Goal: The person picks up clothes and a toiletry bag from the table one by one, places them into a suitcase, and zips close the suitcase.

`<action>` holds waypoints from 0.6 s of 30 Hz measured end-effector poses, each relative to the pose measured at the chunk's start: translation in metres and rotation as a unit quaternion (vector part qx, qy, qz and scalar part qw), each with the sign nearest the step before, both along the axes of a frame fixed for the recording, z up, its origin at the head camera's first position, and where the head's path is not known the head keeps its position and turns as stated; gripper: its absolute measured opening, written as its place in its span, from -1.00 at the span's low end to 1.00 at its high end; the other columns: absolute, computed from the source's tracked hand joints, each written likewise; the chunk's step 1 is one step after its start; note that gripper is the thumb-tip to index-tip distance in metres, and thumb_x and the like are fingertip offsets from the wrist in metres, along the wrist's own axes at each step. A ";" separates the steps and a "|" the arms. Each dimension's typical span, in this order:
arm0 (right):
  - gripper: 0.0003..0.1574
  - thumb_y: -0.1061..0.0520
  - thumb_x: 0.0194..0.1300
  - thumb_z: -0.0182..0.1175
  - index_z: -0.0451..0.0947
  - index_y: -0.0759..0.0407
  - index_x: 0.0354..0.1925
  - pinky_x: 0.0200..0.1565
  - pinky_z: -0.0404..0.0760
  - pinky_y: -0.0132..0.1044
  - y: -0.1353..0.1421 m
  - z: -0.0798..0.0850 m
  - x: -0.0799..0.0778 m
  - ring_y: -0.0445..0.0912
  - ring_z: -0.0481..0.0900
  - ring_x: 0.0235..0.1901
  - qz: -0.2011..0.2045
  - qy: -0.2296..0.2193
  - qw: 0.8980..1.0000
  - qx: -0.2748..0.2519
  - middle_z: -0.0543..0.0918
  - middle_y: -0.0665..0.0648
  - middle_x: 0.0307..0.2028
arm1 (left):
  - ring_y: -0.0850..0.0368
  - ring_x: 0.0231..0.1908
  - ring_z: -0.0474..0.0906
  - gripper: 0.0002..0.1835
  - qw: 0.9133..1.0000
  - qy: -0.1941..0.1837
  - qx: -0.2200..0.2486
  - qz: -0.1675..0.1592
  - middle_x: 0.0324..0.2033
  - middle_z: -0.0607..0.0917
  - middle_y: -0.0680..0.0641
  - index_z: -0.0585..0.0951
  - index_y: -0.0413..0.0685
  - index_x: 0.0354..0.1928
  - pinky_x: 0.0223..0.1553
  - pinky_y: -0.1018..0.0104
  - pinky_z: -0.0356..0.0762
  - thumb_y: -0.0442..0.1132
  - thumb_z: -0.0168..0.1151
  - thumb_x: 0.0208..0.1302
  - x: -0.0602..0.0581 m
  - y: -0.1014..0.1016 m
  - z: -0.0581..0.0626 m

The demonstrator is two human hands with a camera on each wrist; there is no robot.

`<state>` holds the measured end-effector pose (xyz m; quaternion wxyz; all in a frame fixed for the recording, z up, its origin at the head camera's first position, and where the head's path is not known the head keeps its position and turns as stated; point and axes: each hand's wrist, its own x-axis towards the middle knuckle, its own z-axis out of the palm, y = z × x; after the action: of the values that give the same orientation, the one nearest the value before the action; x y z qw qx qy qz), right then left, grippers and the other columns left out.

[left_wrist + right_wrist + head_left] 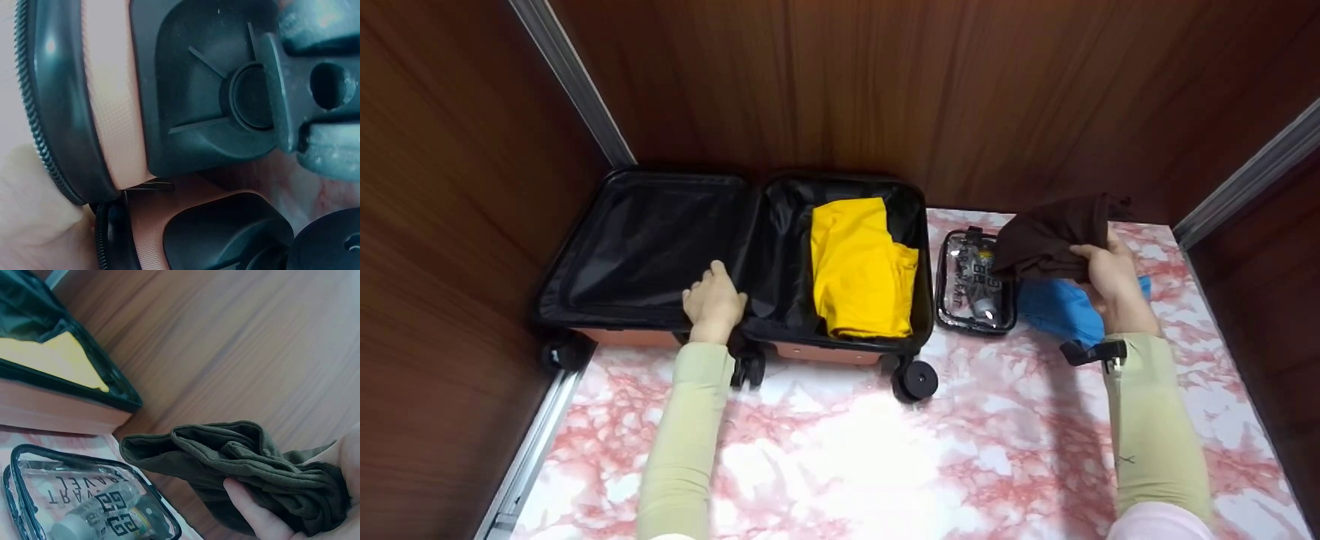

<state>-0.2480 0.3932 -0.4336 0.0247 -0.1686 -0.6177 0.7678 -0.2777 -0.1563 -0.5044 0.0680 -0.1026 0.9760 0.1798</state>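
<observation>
Grasping the dark cloth (1046, 238) aloft with the fingers of the right hand (1112, 276), near the clear pouch (956, 292), apparently securing its folds. Resting the left hand (713, 304) at the middle edge of the open suitcase (825, 353), presumably for steadiness; showing too little to tell finger closure.

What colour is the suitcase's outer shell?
The shell is pinkish orange, shown best in the left wrist view.

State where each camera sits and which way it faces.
Head: worn on the head, facing forward and down at the open suitcase; left hand, right hand and sleeves show.
Left wrist: on that wrist, facing the suitcase's side and wheels; left hand partly shows.
Right wrist: on that wrist, facing the dark cloth; right hand partly shows.
Head and right wrist share cloth and clear pouch.
</observation>
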 end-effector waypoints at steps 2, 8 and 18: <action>-0.28 0.32 0.48 0.08 0.28 -0.11 0.49 -0.45 0.65 -0.35 -0.002 0.001 -0.001 -0.14 0.71 -0.37 0.001 0.006 1.000 0.004 0.53 0.10 -0.02 | -0.37 0.28 0.35 -0.20 1.000 -0.008 -0.001 -0.002 0.40 0.35 -0.34 0.08 -0.26 0.53 0.36 -0.18 0.11 -0.10 0.24 0.46 0.000 0.000 0.000; -0.26 0.28 0.48 0.09 0.25 -0.12 0.52 -0.56 0.59 -0.39 -0.010 0.003 -0.003 -0.14 0.70 -0.48 0.000 0.002 0.998 0.058 0.60 0.08 -0.13 | -0.37 0.29 0.33 -0.19 1.000 -0.016 -0.001 -0.001 0.41 0.34 -0.34 0.05 -0.26 0.54 0.37 -0.16 0.10 -0.09 0.23 0.47 -0.001 0.000 0.001; -0.15 0.33 0.46 0.12 0.22 -0.21 0.55 -0.38 0.66 -0.34 -0.024 0.006 -0.007 -0.13 0.70 -0.24 0.018 0.022 1.000 0.008 0.43 0.18 0.20 | -0.36 0.27 0.35 -0.21 1.000 -0.007 0.003 0.003 0.38 0.37 -0.33 0.09 -0.25 0.51 0.35 -0.17 0.13 -0.10 0.25 0.45 -0.002 0.000 0.000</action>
<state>-0.2550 0.3692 -0.4275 0.0259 -0.1407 -0.6263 0.7663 -0.2794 -0.1562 -0.5045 0.0749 -0.1065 0.9745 0.1825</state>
